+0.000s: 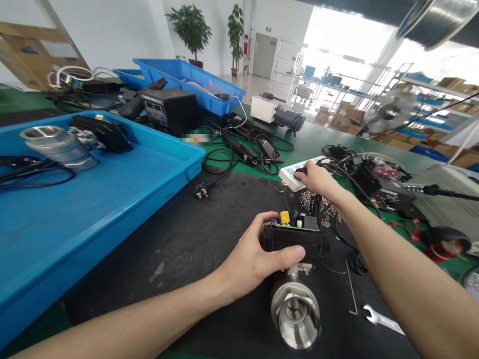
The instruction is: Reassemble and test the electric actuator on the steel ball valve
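My left hand (258,254) is wrapped round a black box with an exposed circuit board (295,234), which sits on top of a steel valve body (295,311) lying on the black mat (194,249). Further back, my right hand (318,179) reaches to a white flat tray (290,174), its fingers curled over a small dark object (299,173) that I cannot identify. Several small metal washers (309,199) lie scattered just below that hand.
A big blue tray (112,199) at left holds a steel fitting (56,144) and a black part (103,132). A spanner (381,319) and a hex key (350,289) lie at right. Cables, a black soldering station (172,109) and more blue trays (187,80) stand behind.
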Demonstrator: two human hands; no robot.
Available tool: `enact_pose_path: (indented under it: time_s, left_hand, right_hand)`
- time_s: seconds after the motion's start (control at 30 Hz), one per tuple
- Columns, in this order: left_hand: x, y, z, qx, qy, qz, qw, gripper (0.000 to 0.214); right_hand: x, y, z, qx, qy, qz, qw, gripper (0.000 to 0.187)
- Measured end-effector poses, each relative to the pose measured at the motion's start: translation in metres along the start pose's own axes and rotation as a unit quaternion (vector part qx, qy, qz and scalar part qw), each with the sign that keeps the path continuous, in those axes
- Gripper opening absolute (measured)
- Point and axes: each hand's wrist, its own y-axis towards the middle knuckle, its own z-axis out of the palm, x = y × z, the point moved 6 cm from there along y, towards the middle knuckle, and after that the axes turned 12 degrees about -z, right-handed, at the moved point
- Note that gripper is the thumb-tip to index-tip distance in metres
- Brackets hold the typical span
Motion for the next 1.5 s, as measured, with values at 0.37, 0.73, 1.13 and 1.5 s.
enact_pose_path:
  time_s: [0.37,0.73,1.13,1.5]
  left_hand:
    - [-0.0028,-0.0013,0.001,0.001,0.004,0.002,1.0,0.075]
    - [-0.0011,-0.0001,0.0006,-0.008,0.014,0.01,1.0,0.073]
    - [0.0,-0.0005,0.0009,-0.004,0.012,0.008,1.0,0.071]
    - [-0.0002,0.0005,0.0007,0.002,0.009,0.008,1.0,0.07]
  right_hand:
    - [-0.0033,0.0001,0.0039,-0.008,0.012,0.003,1.0,0.049]
    - [-0.0026,-0.0015,0.0034,-0.005,0.02,-0.002,1.0,0.05]
    - [-0.0037,-0.001,0.0038,-0.007,0.026,-0.001,1.0,0.049]
    - [-0.0045,-0.0013,0.0041,-0.014,0.024,-0.008,1.0,0.048]
